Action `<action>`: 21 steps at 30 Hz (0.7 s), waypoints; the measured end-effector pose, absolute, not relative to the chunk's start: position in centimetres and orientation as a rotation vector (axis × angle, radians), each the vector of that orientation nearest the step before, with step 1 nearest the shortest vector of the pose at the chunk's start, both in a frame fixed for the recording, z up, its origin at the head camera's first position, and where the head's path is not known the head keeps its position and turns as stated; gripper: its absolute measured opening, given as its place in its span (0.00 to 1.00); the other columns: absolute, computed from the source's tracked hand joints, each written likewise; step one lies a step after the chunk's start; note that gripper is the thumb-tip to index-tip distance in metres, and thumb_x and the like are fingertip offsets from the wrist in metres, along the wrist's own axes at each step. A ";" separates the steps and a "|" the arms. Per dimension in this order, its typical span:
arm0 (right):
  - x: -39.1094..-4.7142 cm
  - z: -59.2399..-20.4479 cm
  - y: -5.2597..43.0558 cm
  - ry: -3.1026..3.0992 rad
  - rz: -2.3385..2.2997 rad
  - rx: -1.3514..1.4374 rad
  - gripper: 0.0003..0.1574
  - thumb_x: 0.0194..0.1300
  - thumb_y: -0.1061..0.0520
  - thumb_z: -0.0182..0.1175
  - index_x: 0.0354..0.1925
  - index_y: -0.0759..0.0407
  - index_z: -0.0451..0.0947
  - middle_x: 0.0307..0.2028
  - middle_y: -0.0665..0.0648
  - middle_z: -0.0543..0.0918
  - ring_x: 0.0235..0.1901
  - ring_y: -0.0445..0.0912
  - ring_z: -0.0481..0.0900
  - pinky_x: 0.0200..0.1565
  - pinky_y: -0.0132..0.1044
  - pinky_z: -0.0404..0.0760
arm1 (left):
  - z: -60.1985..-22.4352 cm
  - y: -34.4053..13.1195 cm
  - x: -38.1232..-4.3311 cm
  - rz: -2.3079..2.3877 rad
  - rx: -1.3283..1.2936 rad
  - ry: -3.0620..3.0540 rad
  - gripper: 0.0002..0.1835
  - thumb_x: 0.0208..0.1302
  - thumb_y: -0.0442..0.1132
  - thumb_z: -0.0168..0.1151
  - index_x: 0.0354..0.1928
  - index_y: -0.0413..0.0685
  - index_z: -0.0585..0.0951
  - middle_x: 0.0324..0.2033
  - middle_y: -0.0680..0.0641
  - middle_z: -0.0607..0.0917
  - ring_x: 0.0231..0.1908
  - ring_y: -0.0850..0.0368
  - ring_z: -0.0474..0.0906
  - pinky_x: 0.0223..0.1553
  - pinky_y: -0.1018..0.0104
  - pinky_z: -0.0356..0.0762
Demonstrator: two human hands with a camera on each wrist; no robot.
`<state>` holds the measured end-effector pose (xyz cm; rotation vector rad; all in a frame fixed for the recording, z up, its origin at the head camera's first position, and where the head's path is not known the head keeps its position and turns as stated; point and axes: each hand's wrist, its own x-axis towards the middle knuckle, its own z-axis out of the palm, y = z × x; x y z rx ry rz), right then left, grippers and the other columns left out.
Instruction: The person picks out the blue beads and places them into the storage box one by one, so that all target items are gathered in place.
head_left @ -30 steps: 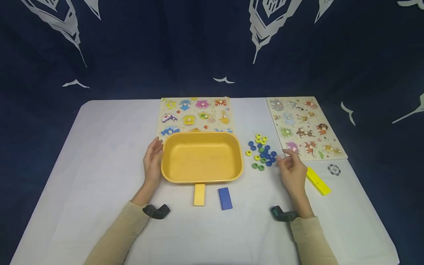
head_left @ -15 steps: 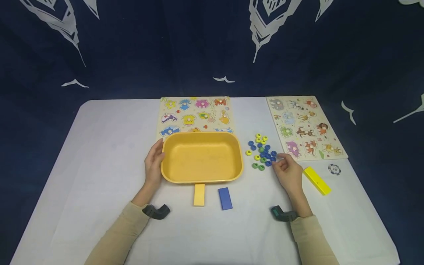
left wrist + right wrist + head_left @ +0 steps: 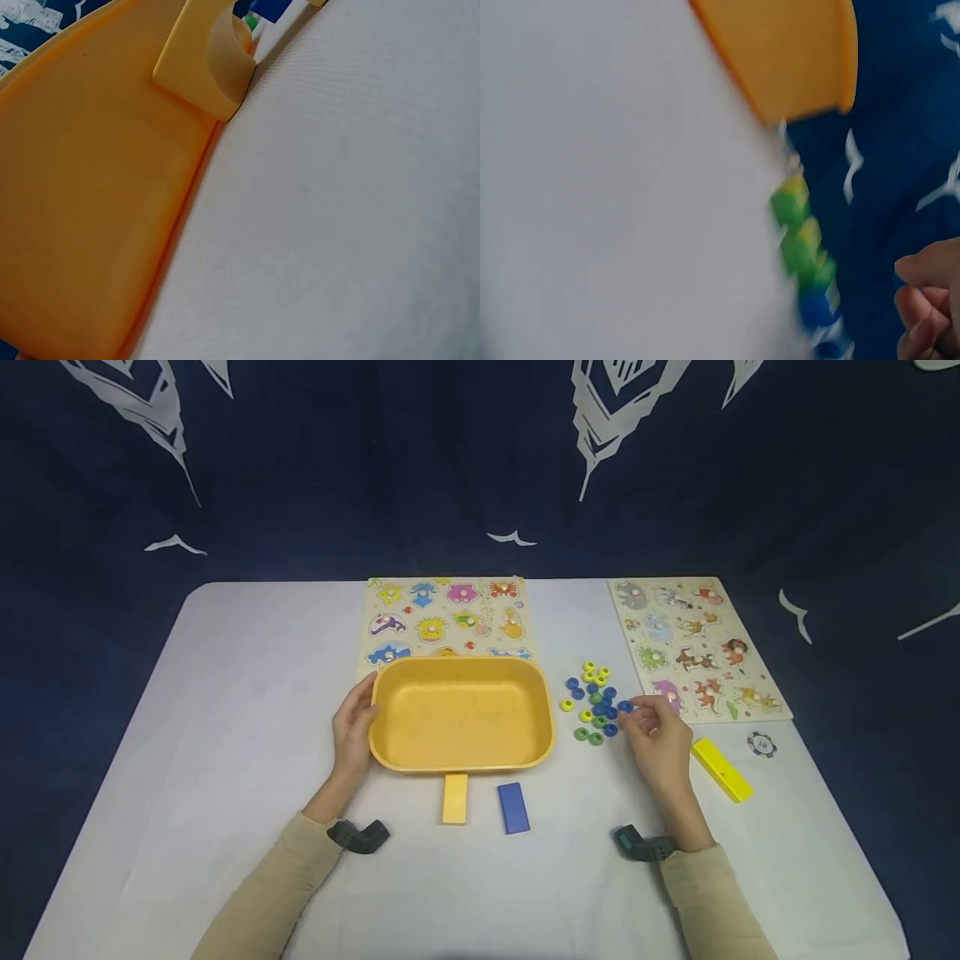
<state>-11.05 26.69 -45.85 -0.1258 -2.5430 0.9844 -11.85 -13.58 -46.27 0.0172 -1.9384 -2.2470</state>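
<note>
A yellow tray (image 3: 462, 727) stands in the middle of the table. My left hand (image 3: 352, 727) holds its left end, with the thumb over the rim and the fingers along the outer side. To the right of the tray lie loose blue, green and yellow beads (image 3: 596, 734). At their right edge my right hand (image 3: 660, 739) pinches a blue bead (image 3: 626, 706) between thumb and index finger. In the right wrist view, the thumb and curled fingers (image 3: 922, 307) show at the right edge, and the pinched bead is hidden there.
A puzzle board (image 3: 431, 610) with sea animals lies behind the tray, partly covered by it. Another board (image 3: 693, 652) is at the back right. Near the tray's front are a light yellow block (image 3: 454, 800) and a blue block (image 3: 513, 808). A bright yellow bar (image 3: 722, 770) and a poker chip (image 3: 762, 744) lie right.
My right hand has moved left to the beads, and its fingertips have closed on a blue one. The left hand has shifted in against the tray, its thumb now over the rim.
</note>
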 end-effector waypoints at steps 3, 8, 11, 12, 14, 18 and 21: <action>-11.6 -42.6 24.3 -2.501 1.118 0.036 0.15 0.54 0.54 0.62 0.40 0.59 0.75 0.25 0.51 0.77 0.22 0.42 0.67 0.20 0.23 0.65 | -45.5 -13.4 -11.6 -2.236 0.028 -1.948 0.24 0.60 0.26 0.42 0.60 0.42 0.65 0.56 0.42 0.70 0.54 0.50 0.67 0.56 0.60 0.69; -13.3 -37.8 18.4 -2.538 1.297 0.358 0.13 0.52 0.59 0.63 0.38 0.61 0.75 0.25 0.54 0.78 0.21 0.43 0.67 0.19 0.24 0.66 | -44.8 -13.3 -11.4 -2.237 0.033 -1.944 0.24 0.60 0.25 0.42 0.60 0.40 0.65 0.56 0.41 0.70 0.54 0.47 0.67 0.57 0.55 0.67; -14.7 -37.1 14.8 -2.631 1.349 0.491 0.12 0.52 0.56 0.63 0.37 0.56 0.74 0.25 0.51 0.77 0.22 0.43 0.67 0.21 0.28 0.67 | -44.7 -13.2 -11.5 -2.246 0.018 -1.940 0.24 0.61 0.25 0.42 0.61 0.38 0.64 0.57 0.40 0.69 0.56 0.45 0.65 0.58 0.53 0.65; -15.0 -36.9 13.4 -2.664 1.352 0.532 0.12 0.52 0.56 0.63 0.37 0.55 0.74 0.25 0.50 0.77 0.23 0.43 0.67 0.22 0.29 0.68 | -44.7 -13.2 -11.5 -2.248 0.012 -1.940 0.24 0.61 0.25 0.42 0.61 0.38 0.64 0.57 0.40 0.69 0.56 0.44 0.65 0.58 0.52 0.65; -15.6 -36.9 10.7 -2.722 1.361 0.617 0.12 0.52 0.56 0.63 0.36 0.55 0.74 0.25 0.49 0.77 0.23 0.43 0.67 0.23 0.30 0.67 | -44.6 -13.2 -11.5 -2.244 0.007 -1.941 0.24 0.61 0.25 0.41 0.61 0.37 0.64 0.57 0.39 0.69 0.56 0.43 0.65 0.58 0.54 0.65; -16.2 -38.4 6.1 -2.842 1.373 0.726 0.11 0.51 0.54 0.64 0.34 0.53 0.75 0.24 0.47 0.77 0.19 0.42 0.67 0.20 0.29 0.67 | -44.6 -13.2 -11.4 -2.231 0.015 -1.945 0.24 0.60 0.25 0.42 0.60 0.37 0.64 0.57 0.38 0.69 0.54 0.48 0.67 0.55 0.63 0.69; -16.3 -39.8 3.8 -2.952 1.415 0.731 0.11 0.51 0.54 0.64 0.34 0.54 0.75 0.24 0.48 0.77 0.20 0.40 0.70 0.21 0.28 0.70 | -44.9 -13.2 -11.4 -2.248 0.015 -1.928 0.24 0.60 0.24 0.42 0.60 0.36 0.65 0.57 0.38 0.69 0.53 0.53 0.69 0.53 0.69 0.71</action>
